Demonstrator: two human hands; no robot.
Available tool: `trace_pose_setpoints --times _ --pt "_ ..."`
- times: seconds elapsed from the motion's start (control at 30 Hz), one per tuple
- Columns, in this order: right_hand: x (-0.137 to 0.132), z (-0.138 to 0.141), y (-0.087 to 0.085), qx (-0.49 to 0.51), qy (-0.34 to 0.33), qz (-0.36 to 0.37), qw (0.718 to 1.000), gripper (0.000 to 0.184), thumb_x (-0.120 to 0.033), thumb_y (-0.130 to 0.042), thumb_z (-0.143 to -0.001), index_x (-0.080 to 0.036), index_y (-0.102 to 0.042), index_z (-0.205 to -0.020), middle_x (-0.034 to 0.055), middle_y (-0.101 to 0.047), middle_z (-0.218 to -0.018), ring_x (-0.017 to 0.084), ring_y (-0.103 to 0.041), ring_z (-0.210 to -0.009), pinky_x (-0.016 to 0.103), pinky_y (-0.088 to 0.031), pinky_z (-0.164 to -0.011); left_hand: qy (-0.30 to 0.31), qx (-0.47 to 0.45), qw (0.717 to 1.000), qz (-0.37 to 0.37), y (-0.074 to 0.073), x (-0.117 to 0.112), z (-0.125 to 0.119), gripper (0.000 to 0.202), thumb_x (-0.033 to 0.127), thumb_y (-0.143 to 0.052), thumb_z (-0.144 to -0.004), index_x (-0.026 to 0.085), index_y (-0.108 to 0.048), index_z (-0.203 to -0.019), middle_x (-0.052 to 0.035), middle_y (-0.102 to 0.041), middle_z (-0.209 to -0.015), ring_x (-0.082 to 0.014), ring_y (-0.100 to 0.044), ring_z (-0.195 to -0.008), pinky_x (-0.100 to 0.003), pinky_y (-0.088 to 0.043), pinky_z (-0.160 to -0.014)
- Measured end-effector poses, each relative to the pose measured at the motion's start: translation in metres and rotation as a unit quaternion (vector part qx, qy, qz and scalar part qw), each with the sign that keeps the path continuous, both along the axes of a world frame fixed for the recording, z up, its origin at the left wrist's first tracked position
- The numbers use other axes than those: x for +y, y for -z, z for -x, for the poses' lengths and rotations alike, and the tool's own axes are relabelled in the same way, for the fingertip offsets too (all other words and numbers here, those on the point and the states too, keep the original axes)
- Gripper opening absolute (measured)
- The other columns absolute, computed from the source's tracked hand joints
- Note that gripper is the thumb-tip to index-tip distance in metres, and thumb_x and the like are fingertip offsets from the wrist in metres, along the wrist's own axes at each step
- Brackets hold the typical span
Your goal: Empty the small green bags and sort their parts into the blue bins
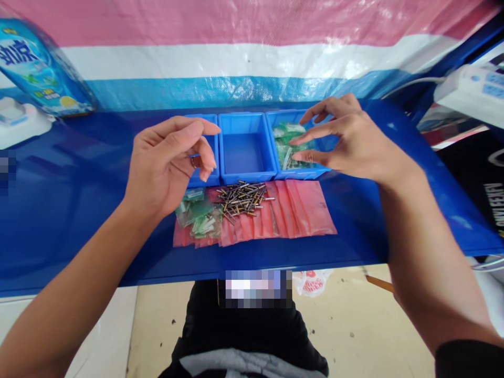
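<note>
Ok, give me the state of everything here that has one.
Left hand: open, empty.
Right hand: open, above green packets.
Green packets: piled in right blue bin.
Left blue bin: partly hidden by left hand.
Middle blue bin: upright, floor showing.
Red bags: fanned flat.
Metal rivets: loose heap on red bags.

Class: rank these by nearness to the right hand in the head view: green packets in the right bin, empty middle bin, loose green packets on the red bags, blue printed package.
Right hand:
1. Green packets: right blue bin, under the hand.
2. Empty blue bin: middle.
3. Loose green packets: left end of red bags.
4. Blue printed package: far left.
</note>
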State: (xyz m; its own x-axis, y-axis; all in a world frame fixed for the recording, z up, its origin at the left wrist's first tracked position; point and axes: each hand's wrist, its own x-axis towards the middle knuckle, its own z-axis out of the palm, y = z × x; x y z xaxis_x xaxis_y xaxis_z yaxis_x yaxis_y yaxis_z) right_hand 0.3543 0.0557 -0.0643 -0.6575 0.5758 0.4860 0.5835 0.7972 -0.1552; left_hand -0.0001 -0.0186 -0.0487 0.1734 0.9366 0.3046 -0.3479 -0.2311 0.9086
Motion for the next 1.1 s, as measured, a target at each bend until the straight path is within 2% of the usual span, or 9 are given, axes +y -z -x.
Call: trace_pose_setpoints --times 0.17,0.23,0.37,0.47,0.6,0.7,0.83,1.0,1.1 --pt "-0.013 0.015 -0.012 -0.007 -0.010 -0.027 1.000 0.035 -0.046 -0.086 -0.090 -0.029 -0.084 -0.120 0.0076 -0.084 -0.104 0.026 -0.071 -0.099 0.044 -0.057 -0.086 -0.015 -0.020 1.000 -0.008 0.000 0.002 0.001 0.017 0.024 -0.075 -0.097 0.010 -0.084 -0.092 -0.0048 -0.066 -0.063 -0.0141 -0.062 -0.054 -0.023 -0.047 -0.045" --pt "-0.032 0.037 -0.018 0.009 -0.008 -0.068 0.998 0.029 -0.037 -0.077 -0.098 -0.027 -0.080 -0.124 0.0094 -0.082 -0.125 0.029 -0.073 -0.112 0.051 -0.057 -0.101 -0.023 -0.024 0.999 -0.008 0.000 0.003 0.001 0.019 0.024 -0.073 -0.098 0.010 -0.083 -0.091 -0.0050 -0.065 -0.062 -0.0140 -0.060 -0.053 -0.023 -0.045 -0.044" --pt "-0.084 0.095 -0.015 0.053 -0.185 -0.075 0.978 0.013 -0.031 -0.068 -0.103 -0.024 -0.079 -0.105 0.0056 -0.077 -0.137 0.028 -0.072 -0.123 0.051 -0.061 -0.102 -0.049 -0.022 0.998 -0.011 -0.002 0.006 0.000 0.022 0.021 -0.067 -0.097 0.014 -0.084 -0.087 -0.0040 -0.063 -0.061 -0.0129 -0.056 -0.050 -0.024 -0.041 -0.044" --pt "-0.114 0.130 0.002 -0.026 -0.253 -0.042 0.966 0.033 -0.041 -0.065 -0.108 -0.018 -0.075 -0.130 0.0193 -0.055 -0.166 0.036 -0.056 -0.152 0.054 -0.056 -0.113 -0.066 -0.017 0.998 -0.010 -0.002 0.008 0.000 0.027 0.021 -0.062 -0.099 0.016 -0.084 -0.085 -0.0035 -0.063 -0.062 -0.0127 -0.054 -0.052 -0.025 -0.040 -0.045" --pt "-0.128 0.146 0.023 -0.107 -0.248 -0.014 0.963 0.055 -0.052 -0.060 -0.109 -0.015 -0.064 -0.150 0.0244 -0.045 -0.171 0.039 -0.042 -0.163 0.061 -0.039 -0.131 -0.063 -0.011 0.998 -0.011 -0.001 0.008 0.001 0.029 0.021 -0.059 -0.101 0.015 -0.083 -0.086 -0.0039 -0.062 -0.063 -0.0133 -0.054 -0.053 -0.025 -0.040 -0.046" --pt "-0.128 0.145 0.027 -0.107 -0.238 -0.028 0.965 0.057 -0.051 -0.056 -0.111 -0.012 -0.061 -0.153 0.0222 -0.057 -0.163 0.038 -0.051 -0.158 0.060 -0.041 -0.131 -0.060 -0.009 0.998 -0.010 -0.001 0.007 0.001 0.027 0.021 -0.061 -0.100 0.015 -0.083 -0.086 -0.0037 -0.060 -0.062 -0.0132 -0.054 -0.052 -0.025 -0.040 -0.046" --pt "-0.126 0.144 0.023 -0.075 -0.218 -0.074 0.970 0.053 -0.050 -0.048 -0.114 -0.007 -0.070 -0.136 0.0213 -0.066 -0.153 0.034 -0.057 -0.153 0.052 -0.047 -0.128 -0.071 -0.015 0.997 -0.009 -0.003 0.006 -0.001 0.030 0.017 -0.057 -0.101 0.014 -0.082 -0.084 -0.0028 -0.061 -0.063 -0.0124 -0.054 -0.052 -0.024 -0.042 -0.045" --pt "-0.127 0.150 0.021 -0.101 -0.185 -0.031 0.977 0.066 -0.064 -0.041 -0.112 -0.010 -0.064 -0.141 0.0213 -0.037 -0.177 0.035 -0.032 -0.169 0.057 -0.031 -0.138 -0.060 -0.014 0.998 -0.012 -0.004 0.006 0.000 0.030 0.017 -0.057 -0.101 0.013 -0.081 -0.085 -0.0040 -0.061 -0.063 -0.0138 -0.055 -0.053 -0.025 -0.042 -0.046" --pt "-0.130 0.154 0.025 -0.116 -0.191 -0.010 0.975 0.075 -0.067 -0.041 -0.111 -0.006 -0.056 -0.153 0.0198 -0.036 -0.178 0.035 -0.030 -0.169 0.059 -0.027 -0.140 -0.059 -0.014 0.998 -0.013 -0.002 0.007 0.001 0.027 0.019 -0.060 -0.101 0.013 -0.082 -0.086 -0.0046 -0.058 -0.062 -0.0139 -0.055 -0.052 -0.026 -0.042 -0.046"
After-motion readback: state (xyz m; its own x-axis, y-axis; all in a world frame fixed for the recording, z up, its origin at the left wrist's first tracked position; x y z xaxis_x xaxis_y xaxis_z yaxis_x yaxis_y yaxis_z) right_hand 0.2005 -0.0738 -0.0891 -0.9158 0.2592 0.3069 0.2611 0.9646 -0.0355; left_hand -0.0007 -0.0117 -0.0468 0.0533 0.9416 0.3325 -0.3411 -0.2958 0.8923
